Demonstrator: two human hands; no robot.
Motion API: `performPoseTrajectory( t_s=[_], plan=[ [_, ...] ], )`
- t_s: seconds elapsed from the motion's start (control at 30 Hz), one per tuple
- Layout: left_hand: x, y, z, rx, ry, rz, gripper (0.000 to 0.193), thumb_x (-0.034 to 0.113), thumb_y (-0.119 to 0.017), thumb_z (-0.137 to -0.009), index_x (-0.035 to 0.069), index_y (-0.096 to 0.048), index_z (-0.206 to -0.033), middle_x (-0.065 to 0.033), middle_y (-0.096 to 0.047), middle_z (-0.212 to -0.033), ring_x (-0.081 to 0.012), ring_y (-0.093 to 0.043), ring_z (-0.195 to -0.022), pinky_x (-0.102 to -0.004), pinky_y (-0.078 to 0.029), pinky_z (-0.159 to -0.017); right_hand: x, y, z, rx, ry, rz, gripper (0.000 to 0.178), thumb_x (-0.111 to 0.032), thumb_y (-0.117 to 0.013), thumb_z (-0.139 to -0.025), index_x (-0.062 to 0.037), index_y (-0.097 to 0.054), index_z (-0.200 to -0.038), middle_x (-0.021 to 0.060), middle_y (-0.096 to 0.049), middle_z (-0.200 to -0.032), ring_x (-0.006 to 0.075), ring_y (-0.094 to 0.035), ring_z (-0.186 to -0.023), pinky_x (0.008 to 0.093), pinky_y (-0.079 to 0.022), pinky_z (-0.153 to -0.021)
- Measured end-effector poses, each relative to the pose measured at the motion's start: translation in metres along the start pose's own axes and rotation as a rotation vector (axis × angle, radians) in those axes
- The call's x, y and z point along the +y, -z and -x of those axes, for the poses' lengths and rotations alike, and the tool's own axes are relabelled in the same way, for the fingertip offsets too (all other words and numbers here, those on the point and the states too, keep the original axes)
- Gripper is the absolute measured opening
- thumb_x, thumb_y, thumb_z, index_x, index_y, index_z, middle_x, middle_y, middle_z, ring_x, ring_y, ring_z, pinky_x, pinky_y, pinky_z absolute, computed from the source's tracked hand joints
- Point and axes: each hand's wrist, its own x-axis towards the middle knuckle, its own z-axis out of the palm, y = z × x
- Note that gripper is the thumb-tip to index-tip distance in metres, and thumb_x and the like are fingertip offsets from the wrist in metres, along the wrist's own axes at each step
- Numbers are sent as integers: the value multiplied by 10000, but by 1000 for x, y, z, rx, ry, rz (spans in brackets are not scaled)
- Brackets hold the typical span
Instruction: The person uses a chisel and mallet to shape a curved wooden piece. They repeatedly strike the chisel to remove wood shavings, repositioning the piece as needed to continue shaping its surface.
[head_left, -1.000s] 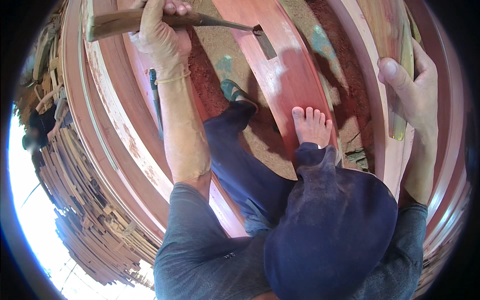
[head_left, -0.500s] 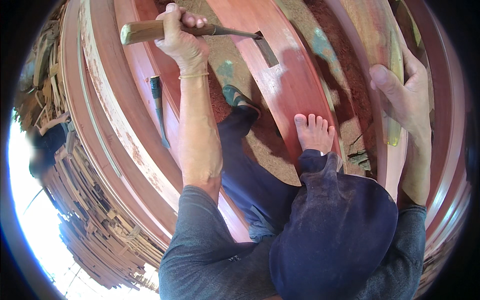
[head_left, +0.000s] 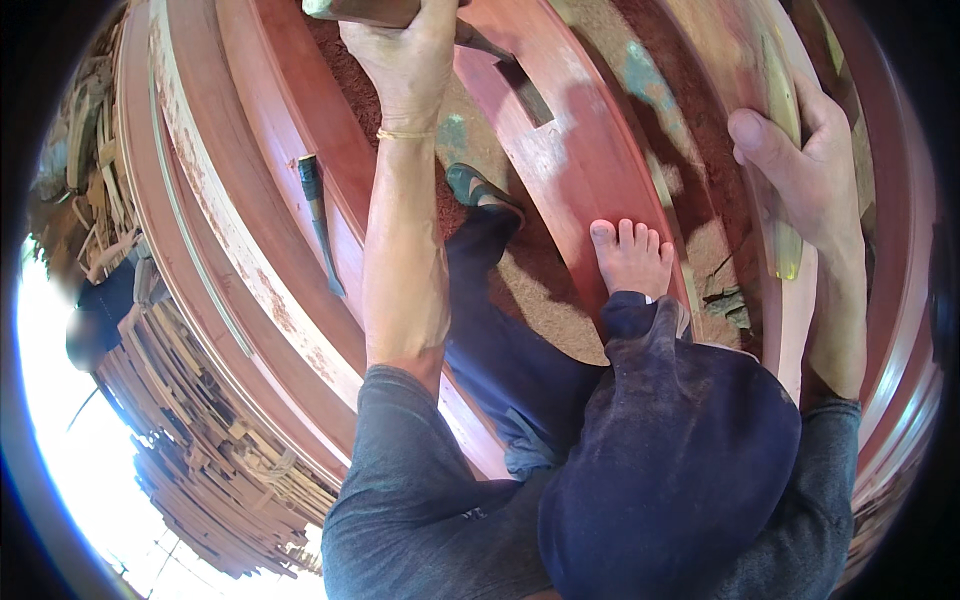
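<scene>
My left hand (head_left: 405, 65) is closed around the wooden handle of a chisel (head_left: 484, 40) near the top edge. The handle is partly cut off by the picture's edge. The chisel's dark blade slants down to the far end of a rectangular slot (head_left: 528, 98) cut in a reddish plank (head_left: 575, 165). On the right, my right hand (head_left: 800, 165) grips a thick, club-like wooden mallet (head_left: 735, 50), held up beside the plank and smeared by motion toward its top. My bare foot (head_left: 635, 258) rests on the plank, nearer than the slot.
A second chisel (head_left: 315, 215) with a dark handle lies on the boards to the left. Long reddish boards (head_left: 255, 200) run along both sides. Stacked wood strips (head_left: 215, 440) and a blurred person (head_left: 95, 325) are at far left. A dark sandal (head_left: 475, 188) is on my other foot.
My left hand and the chisel handle have moved up and slightly right, so the chisel leans differently in the slot. The mallet's upper part has shifted left, while its lower end stays near the same spot.
</scene>
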Motion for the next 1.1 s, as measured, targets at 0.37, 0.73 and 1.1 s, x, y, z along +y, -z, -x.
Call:
performPoseTrajectory(
  t_s=[0.37,0.73,1.1],
  plan=[
    [-35,17,9,-194,-30,26,276,251,-687,-1001,6,-575,-940,-112,-643,-738,-189,-642,-662,-342,-558,-618,-25,-14,-20,-96,106,-4,790,-478,-788,-888,19,-533,-1447,111,-657,-1291,182,-614,-1166,317,-463,-1013],
    [-59,14,32,-116,-112,-3,200,163,-729,-979,2,-615,-950,-66,-653,-705,-149,-626,-606,-293,-527,-557,-56,-31,-53,-129,481,729,502,-306,-850,-796,39,-618,-1078,161,-691,-871,300,-713,-824,378,-569,-744],
    [-79,24,42,-67,-287,-246,376,58,-771,-885,6,-551,-1186,-67,-659,-1019,-198,-651,-892,-371,-554,-847,-99,-34,-58,-220,653,717,409,-354,-797,-830,3,-597,-828,158,-633,-647,299,-677,-592,375,-544,-541]
  ],
)
